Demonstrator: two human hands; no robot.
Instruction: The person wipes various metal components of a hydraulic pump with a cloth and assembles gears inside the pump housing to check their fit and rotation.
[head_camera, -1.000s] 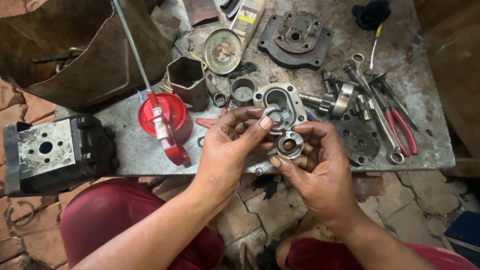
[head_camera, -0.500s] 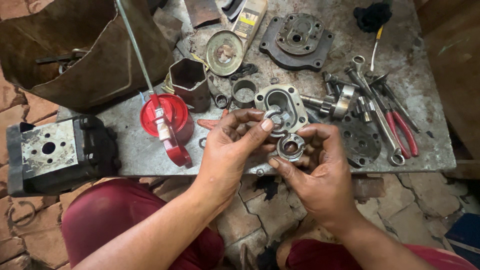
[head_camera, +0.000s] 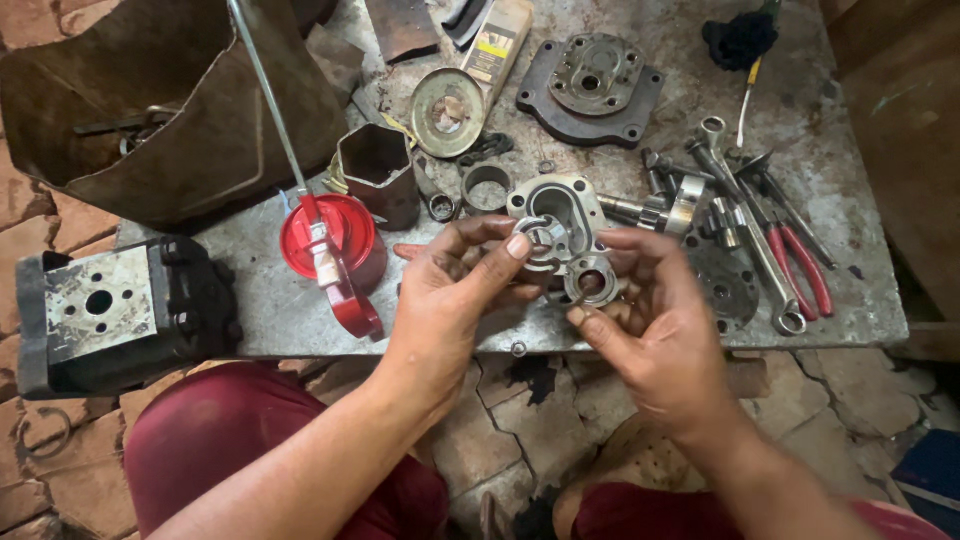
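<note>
Both of my hands hold one small grey metal bushing plate (head_camera: 568, 258), shaped like a figure eight with two round bores. My left hand (head_camera: 455, 300) pinches its upper ring between thumb and forefinger. My right hand (head_camera: 655, 335) grips the lower ring from below and from the right. The part hovers just above the front edge of the metal work plate (head_camera: 300, 320). Behind it lies a grey pump housing (head_camera: 572, 198) with an oval cavity.
A red oil can (head_camera: 330, 245) with a long spout stands left of my hands. A dark pump block (head_camera: 110, 310) sits at far left. Gear shafts (head_camera: 665, 210), wrenches and red-handled pliers (head_camera: 800, 265) lie at right. A dark cover plate (head_camera: 592, 88) and a round disc (head_camera: 447, 112) lie farther back.
My hands have kept their hold on the bushing plate; my left fingers have shifted slightly on the upper ring. Nothing else on the plate has moved.
</note>
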